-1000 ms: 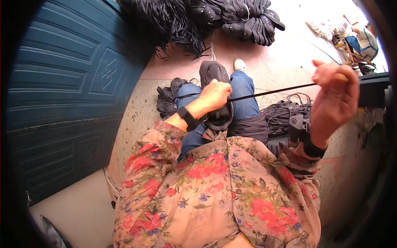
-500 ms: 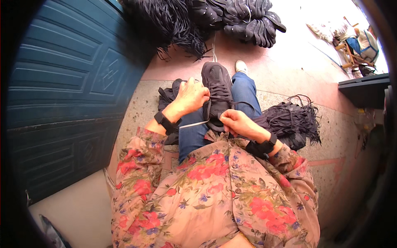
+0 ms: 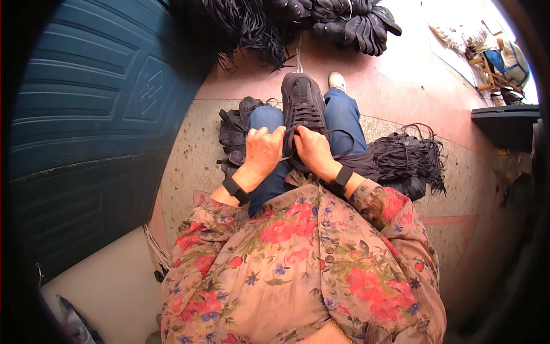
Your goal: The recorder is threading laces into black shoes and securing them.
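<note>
A black shoe upper with laces criss-crossing its front lies between my knees, its toe pointing away from me. My left hand is closed in a pinch at the left of the tongue, with a black shoelace at its fingertips. Just right of it, my right hand also pinches near the top eyelets, where the lace crosses between both hands. One loop of that lace curves out over my right thigh. My fingers hide the tongue and the upper's opening.
Black shoe uppers with long laces are bundled at my right, and more uppers lie by my left knee. Further piles sit ahead. A dark blue panelled door stands at left; a dark ledge juts in at right.
My left hand has come down and my right hand has moved up and left, so both now meet near the top eyelets. The pale strip across my left thigh no longer shows.
</note>
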`<state>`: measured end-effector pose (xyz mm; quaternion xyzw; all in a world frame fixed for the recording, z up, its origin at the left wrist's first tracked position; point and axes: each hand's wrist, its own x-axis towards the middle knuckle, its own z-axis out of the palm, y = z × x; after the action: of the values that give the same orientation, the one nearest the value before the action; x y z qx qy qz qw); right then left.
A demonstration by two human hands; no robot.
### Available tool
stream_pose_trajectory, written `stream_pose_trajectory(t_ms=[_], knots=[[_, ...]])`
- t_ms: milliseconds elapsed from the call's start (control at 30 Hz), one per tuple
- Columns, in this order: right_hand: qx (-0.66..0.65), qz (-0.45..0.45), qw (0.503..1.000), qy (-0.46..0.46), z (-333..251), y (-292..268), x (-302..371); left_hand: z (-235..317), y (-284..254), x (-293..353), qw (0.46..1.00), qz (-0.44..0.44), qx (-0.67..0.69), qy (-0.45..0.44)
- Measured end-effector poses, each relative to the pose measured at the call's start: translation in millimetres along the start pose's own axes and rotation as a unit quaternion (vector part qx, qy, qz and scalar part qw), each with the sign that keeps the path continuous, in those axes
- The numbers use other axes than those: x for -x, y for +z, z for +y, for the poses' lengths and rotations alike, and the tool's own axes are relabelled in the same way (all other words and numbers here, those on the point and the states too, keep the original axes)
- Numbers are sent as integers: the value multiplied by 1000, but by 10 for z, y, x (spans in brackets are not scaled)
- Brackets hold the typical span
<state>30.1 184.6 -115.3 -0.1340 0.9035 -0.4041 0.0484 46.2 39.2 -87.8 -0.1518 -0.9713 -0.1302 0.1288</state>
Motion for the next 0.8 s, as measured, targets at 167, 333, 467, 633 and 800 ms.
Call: stream_pose_trajectory(t_ms=[167,333,467,633,800], knots=[[105,-89,990,-2,-39,-20,-55,53,53,41,1000,-24,2,1],[-367,-300,850,231,-196,-656,-122,-17,57,-15,994,44,36,-98],[-719,-169,663,124,-750,-1875,-110,117,69,-85,983,28,62,-169],[-789,-173,589,-4,-1242,-2250,-166,98,-27,-285,972,-81,158,-153],[-703,-221,630,-246,-971,-2211,-304,17,-327,-709,900,-188,371,-131]])
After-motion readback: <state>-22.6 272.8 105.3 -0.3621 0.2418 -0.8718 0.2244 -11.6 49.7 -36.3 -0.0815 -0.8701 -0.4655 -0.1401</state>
